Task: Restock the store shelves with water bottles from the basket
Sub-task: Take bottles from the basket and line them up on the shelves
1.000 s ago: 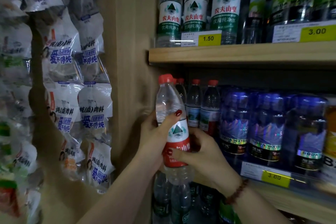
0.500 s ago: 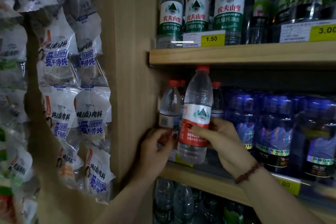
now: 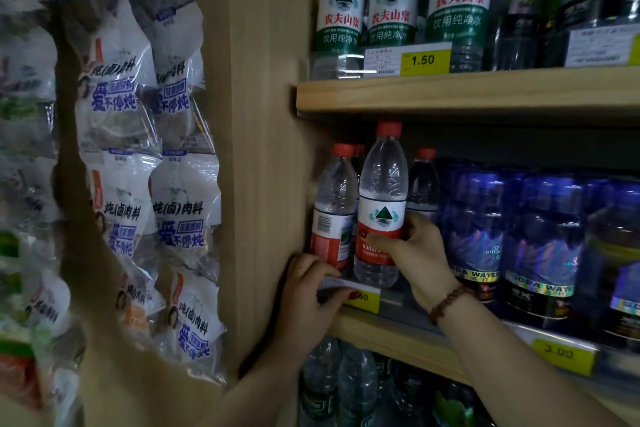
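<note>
Right hand (image 3: 417, 255) grips clear red-capped plastic water bottle (image 3: 382, 184), frame centre; left hand (image 3: 308, 295) clamps wooden shelf edge (image 3: 398, 340). Risk: tight slot, so it could knock neighbouring bottle (image 3: 334, 204) over.

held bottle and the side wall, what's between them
Head view: one red-capped bottle stands there, beside the held bottle in the right hand; the left hand grips the price tag below it.

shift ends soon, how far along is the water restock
Done: red-capped bottles stand at the shelf's left end. In hand: right hand grips another bottle at the front; left hand grips the shelf edge. Left: releasing it; basket not in view, so remainder unknown.
</note>
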The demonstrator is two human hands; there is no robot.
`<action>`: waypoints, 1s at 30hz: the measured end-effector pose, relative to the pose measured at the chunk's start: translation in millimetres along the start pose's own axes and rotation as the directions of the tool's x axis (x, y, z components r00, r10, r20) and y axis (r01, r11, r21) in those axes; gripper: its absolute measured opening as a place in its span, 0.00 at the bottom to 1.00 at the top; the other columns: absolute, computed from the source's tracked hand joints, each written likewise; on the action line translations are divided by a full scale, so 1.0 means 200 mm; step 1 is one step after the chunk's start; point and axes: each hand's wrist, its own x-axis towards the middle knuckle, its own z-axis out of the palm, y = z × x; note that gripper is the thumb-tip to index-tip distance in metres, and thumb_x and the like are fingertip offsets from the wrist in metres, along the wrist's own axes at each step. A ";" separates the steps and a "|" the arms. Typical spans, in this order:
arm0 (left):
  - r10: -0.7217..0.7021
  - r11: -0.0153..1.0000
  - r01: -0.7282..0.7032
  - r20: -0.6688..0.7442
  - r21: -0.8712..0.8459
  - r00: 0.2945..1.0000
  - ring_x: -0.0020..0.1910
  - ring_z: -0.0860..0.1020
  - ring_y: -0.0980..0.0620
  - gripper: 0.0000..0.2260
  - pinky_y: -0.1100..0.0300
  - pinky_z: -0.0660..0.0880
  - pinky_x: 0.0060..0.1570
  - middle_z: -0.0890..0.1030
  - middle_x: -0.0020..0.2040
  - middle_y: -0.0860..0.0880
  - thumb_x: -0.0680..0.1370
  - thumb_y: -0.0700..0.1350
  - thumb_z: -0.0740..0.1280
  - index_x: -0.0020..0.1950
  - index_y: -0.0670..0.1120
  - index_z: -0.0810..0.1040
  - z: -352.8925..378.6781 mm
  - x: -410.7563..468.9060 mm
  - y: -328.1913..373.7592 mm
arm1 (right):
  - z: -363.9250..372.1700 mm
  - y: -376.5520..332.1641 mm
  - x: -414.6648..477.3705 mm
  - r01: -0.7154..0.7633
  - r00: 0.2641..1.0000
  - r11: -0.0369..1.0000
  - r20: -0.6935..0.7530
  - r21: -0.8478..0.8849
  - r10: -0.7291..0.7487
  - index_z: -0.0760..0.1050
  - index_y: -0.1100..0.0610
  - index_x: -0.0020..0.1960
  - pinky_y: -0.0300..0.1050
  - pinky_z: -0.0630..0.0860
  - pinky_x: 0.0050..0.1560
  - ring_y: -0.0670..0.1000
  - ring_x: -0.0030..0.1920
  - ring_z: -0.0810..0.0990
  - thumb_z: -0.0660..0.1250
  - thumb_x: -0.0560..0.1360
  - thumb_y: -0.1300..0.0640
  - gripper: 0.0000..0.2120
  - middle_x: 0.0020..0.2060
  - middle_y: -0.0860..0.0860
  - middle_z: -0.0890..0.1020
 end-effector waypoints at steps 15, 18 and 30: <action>-0.020 1.000 0.020 -0.001 0.007 1.000 0.47 0.70 0.62 0.12 0.78 0.67 0.49 0.74 0.45 0.50 0.64 0.40 0.80 0.41 0.41 0.79 0.00 -0.01 0.00 | -0.02 0.11 -0.03 0.015 0.993 0.991 0.119 -0.137 0.002 0.73 0.46 0.46 0.33 0.76 0.41 0.36 0.42 0.81 0.79 0.63 0.65 0.22 0.42 0.39 0.81; -0.030 1.000 0.030 0.001 0.008 1.000 0.47 0.70 0.62 0.12 0.78 0.67 0.49 0.76 0.45 0.48 0.64 0.41 0.80 0.41 0.41 0.79 0.00 -0.01 0.00 | -0.03 0.11 -0.03 0.016 0.987 0.981 0.158 -0.191 0.014 0.73 0.47 0.49 0.38 0.78 0.48 0.40 0.48 0.80 0.79 0.63 0.62 0.22 0.46 0.42 0.81; -0.012 1.000 0.012 0.028 -0.010 1.000 0.46 0.69 0.61 0.12 0.77 0.67 0.48 0.74 0.45 0.52 0.64 0.40 0.80 0.41 0.42 0.79 -0.01 0.00 0.01 | -0.03 0.08 -0.04 -0.011 0.986 0.950 0.152 -0.313 0.061 0.76 0.48 0.47 0.45 0.79 0.55 0.43 0.49 0.82 0.80 0.62 0.62 0.20 0.48 0.45 0.83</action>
